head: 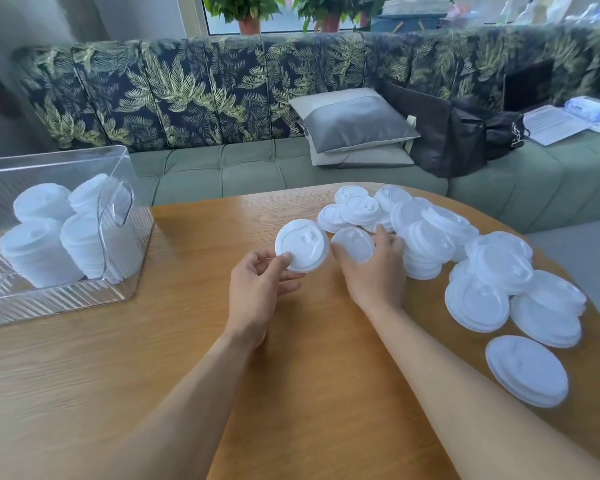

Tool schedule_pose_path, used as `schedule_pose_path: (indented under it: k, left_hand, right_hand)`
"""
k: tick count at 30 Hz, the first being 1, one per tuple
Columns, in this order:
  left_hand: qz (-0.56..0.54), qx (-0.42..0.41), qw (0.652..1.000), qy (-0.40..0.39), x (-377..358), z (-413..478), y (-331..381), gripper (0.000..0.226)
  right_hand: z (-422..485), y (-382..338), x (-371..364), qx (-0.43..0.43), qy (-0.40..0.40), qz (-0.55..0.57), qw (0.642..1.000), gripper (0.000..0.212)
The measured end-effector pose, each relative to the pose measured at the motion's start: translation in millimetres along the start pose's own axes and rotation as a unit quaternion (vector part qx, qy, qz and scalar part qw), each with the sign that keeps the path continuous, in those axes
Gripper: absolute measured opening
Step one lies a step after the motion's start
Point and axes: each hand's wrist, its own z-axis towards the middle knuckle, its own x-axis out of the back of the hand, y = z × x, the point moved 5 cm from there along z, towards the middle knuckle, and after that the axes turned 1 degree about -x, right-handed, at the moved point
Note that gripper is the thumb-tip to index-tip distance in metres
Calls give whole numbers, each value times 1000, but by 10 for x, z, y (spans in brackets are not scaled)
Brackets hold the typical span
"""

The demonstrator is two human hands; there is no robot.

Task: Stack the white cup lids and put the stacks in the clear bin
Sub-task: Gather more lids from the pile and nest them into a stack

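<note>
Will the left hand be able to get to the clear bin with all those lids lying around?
Probably yes. The left hand holds one lid, and only bare table lies between it and the bin. The loose lids are all piled on the other side, by the right hand.

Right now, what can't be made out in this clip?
Head view, stacks in the bin: ribbed walls blur them, no count; the frame edge cuts off the bin's left end.
Head view, lid in the right hand: the hand covers its near edge; one lid or several is unclear.
Head view, lid in the left hand: underside faces away.
Head view, loose pile: lids overlap, hiding the lower ones.
</note>
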Motion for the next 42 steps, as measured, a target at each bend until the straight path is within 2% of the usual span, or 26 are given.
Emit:
schedule_pose_path:
  k: [4, 8, 10, 13, 14, 18, 23, 26, 28, 30, 36, 42]
  left_hand:
    - [-18, 8, 1000, 5, 68, -158, 16, 19]
    - [-37, 19, 999, -5, 180, -403, 10, 13]
    - [-41, 25, 999, -9, 265, -545, 3, 15]
    - [-66, 35, 997, -6, 391, -774, 21, 31]
    - [-76, 39, 996, -4, 436, -849, 26, 37]
    - [-99, 47, 994, -4, 592, -1105, 47, 40]
    - [-95, 33, 995, 14, 707, -1326, 59, 19]
    - [-104, 25, 994, 10, 746, -1404, 70, 25]
    - [-104, 24, 994, 13, 763, -1436, 85, 35]
    - [-96, 24, 995, 18, 778, -1441, 75, 41]
    - [-107, 28, 994, -7, 768, -1426, 73, 31]
    - [-124, 29, 992, -20, 768, -1389, 64, 47]
  right_hand:
    - [-220, -30, 71, -4, -4, 16, 1000, 67]
    - [-471, -46, 167, -19, -1, 67, 998, 63]
    - [-610, -54, 192, -28, -19, 109, 993, 68]
    - [-830, -61, 219, -53, -52, 174, 982, 84]
    - [-906, -67, 220, -61, -68, 197, 976, 81]
    - [-1171, -99, 207, -96, -144, 290, 941, 45]
    - [-1418, -184, 213, -150, -208, 416, 873, 30]
    - [-1544, -241, 242, -174, -240, 474, 829, 27]
    - [-1600, -265, 260, -181, -251, 489, 816, 31]
    - [-1624, -279, 275, -181, -254, 488, 815, 35]
    - [-1636, -319, 280, -165, -265, 485, 817, 34]
    - [-1640, -313, 253, -155, -272, 477, 821, 34]
